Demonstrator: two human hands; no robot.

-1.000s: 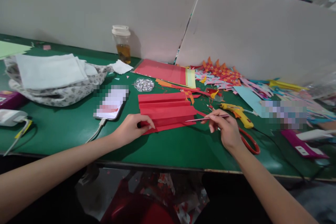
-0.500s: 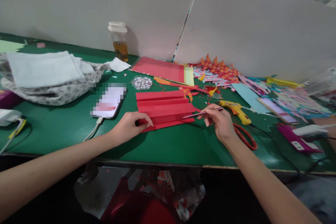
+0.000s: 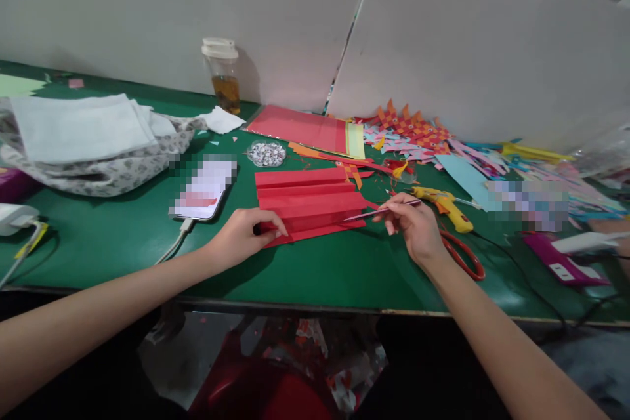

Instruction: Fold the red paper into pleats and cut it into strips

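Red paper (image 3: 315, 202), creased into several long pleats, lies on the green table. My left hand (image 3: 249, 234) grips its near left corner, with thumb and index finger closed together over the edge. In my right hand (image 3: 411, 223) is a slim dark pencil (image 3: 367, 214), pinched between thumb and fingers. Its tip points left and rests on or just above one of the paper's near pleats. Beside my right wrist lies the red handle loop of what look like scissors (image 3: 465, 256), partly hidden by that wrist.
A yellow glue gun (image 3: 445, 205) lies right of my right hand. Behind are packed red sheets (image 3: 300, 130), orange woven paper fish (image 3: 411, 125) and paper strips. To the left are a charging phone (image 3: 207, 190), a cloth bag (image 3: 98, 170) and a lidded tea cup (image 3: 224, 75).
The view has shifted very slightly. My right hand and the pencil have edged a little to the right; my left hand stays on the paper.
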